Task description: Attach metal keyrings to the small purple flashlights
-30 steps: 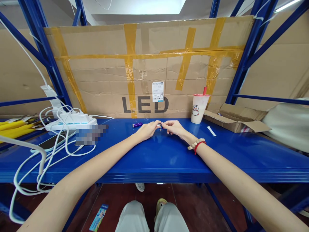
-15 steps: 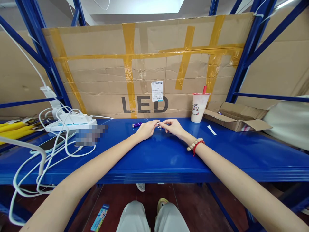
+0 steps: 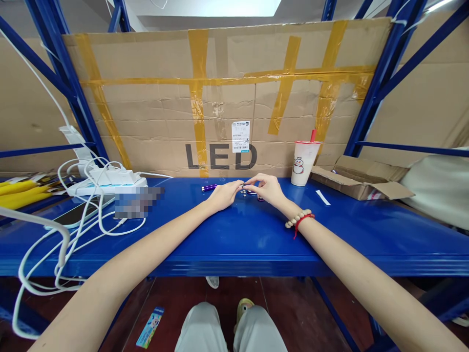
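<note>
Two bare hands work over the blue shelf (image 3: 234, 239), both left of the lidded cup (image 3: 303, 168), which serves as reference point. The right hand (image 3: 269, 190) is the nearer to the cup; its thumb and forefinger are drawn together, pinching a small piece (image 3: 242, 185) — too small to identify. The left hand (image 3: 225, 195), farther left of the cup, brings its fingertips to the same piece; whether they grip it or merely touch it cannot be told. Small shiny parts (image 3: 244, 193) lie on the shelf below the fingertips, left of the cup. A purple tube (image 3: 209, 187) lies beyond the left hand, well left of the cup. To the cup's right, an open cardboard box (image 3: 340, 179) stands just beside it; a white strip (image 3: 323, 197) lies nearer the wearer — right of the cup's base. Far left of the cup sit a power strip (image 3: 110, 187) and tangled white cables (image 3: 60, 244).
</note>
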Tool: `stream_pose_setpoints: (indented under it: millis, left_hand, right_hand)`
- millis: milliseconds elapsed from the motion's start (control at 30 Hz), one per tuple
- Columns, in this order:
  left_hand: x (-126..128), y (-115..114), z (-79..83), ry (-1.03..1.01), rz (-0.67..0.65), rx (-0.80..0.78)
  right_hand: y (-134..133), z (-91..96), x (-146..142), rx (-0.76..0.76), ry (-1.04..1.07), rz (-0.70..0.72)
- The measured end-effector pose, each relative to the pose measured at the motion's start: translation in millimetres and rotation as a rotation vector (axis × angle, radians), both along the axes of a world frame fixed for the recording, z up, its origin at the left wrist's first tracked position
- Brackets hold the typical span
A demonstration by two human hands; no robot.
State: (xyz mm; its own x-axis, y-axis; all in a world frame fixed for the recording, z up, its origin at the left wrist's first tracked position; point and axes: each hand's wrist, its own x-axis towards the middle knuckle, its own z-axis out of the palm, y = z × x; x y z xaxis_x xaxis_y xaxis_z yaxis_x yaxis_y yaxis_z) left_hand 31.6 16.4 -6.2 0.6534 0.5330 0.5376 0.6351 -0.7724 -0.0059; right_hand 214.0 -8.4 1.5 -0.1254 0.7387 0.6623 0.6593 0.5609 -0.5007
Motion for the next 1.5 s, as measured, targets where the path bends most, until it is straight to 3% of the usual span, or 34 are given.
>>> stream_pose_setpoints:
  millis: [300,733,1133,1500]
  left_hand:
    - [-2,4,-1.8,0.052,-0.05,0.042]
    - [-2,4,-3.1,0.043,-0.095,-0.051]
    - [-1,4,-2.9,0.056,-0.109,0.028]
    - [-1,0,-0.2,0.075,-0.084,0.042]
  right_hand:
    - [-3,-1.6,3,0.025,-0.014,0.011]
    - [-1,-2.8,5,0.021,-0.054,0.018]
    - [9,-11.8,8,-0.169,0.088,0.096]
    - [8,-9.8,6,-0.233,0.159,0.137]
